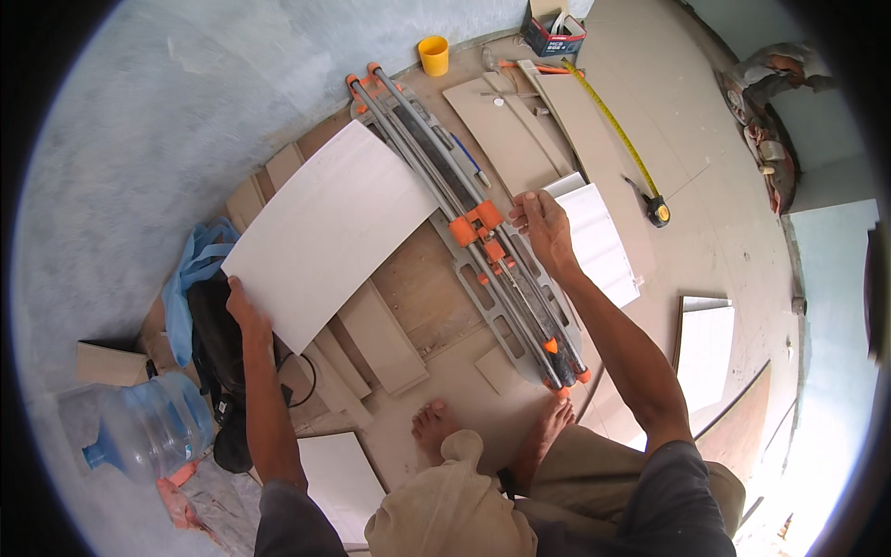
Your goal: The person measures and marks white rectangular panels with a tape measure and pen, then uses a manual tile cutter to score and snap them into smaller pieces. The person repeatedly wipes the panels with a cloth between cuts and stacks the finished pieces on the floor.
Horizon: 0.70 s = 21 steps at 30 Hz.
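Note:
My left hand (247, 306) grips the lower left edge of a large white tile (334, 223), fingers mostly hidden at that edge. The far right side of the tile lies against the rails of a manual tile cutter (436, 172) with grey rails and orange fittings. Beside the cutter's orange carriage (476, 224), my right hand (546, 230) is held with its fingers loosely bent and apart, and nothing shows in them. The cutter's lever (529, 302) lies low along the rails toward my feet. White tiles (594, 237) rest just right of my right hand.
Tan tile pieces (380, 334) lie beneath and around the cutter. A tape measure (657, 212) is pulled out on the right. A yellow cup (433, 57) and a box (554, 37) stand by the wall. Left are a water bottle (153, 422) and blue bag (197, 269).

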Motion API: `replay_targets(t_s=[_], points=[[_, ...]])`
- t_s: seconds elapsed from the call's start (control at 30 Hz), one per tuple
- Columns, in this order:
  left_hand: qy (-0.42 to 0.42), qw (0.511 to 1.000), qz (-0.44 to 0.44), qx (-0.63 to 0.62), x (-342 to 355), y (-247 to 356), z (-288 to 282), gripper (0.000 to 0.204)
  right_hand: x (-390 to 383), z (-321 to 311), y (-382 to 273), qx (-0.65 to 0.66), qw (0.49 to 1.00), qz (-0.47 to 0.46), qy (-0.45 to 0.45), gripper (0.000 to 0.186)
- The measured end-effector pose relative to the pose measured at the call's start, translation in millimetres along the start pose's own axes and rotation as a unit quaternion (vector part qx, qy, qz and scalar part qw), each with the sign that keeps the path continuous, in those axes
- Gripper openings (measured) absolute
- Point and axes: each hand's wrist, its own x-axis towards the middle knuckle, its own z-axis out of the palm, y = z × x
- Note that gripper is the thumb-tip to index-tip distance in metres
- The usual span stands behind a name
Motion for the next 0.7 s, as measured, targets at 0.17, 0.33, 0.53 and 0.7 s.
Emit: replay_targets(t_s=[0.17,0.33,0.53,0.7], points=[[-0.006,0.999,-0.036,-0.008,23.9,-15.4,31.9,0.053,10.6,7.2,17.7,-0.004,1.000,0.001,-0.005,0.040],[-0.043,0.996,-0.068,-0.022,30.7,-34.6,79.2,0.056,16.6,-5.3,17.5,-0.040,0.999,0.006,0.011,0.039],[-0.056,0.998,-0.020,0.020,84.1,-79.9,79.6,0.058,28.3,-34.3,-3.2,-0.148,0.985,-0.082,-0.036,0.036],[0.012,0.962,-0.006,0.272,127.4,-76.6,64.6,0.069,67.2,-94.7,-28.6,-0.454,0.870,-0.109,-0.157,0.038]])
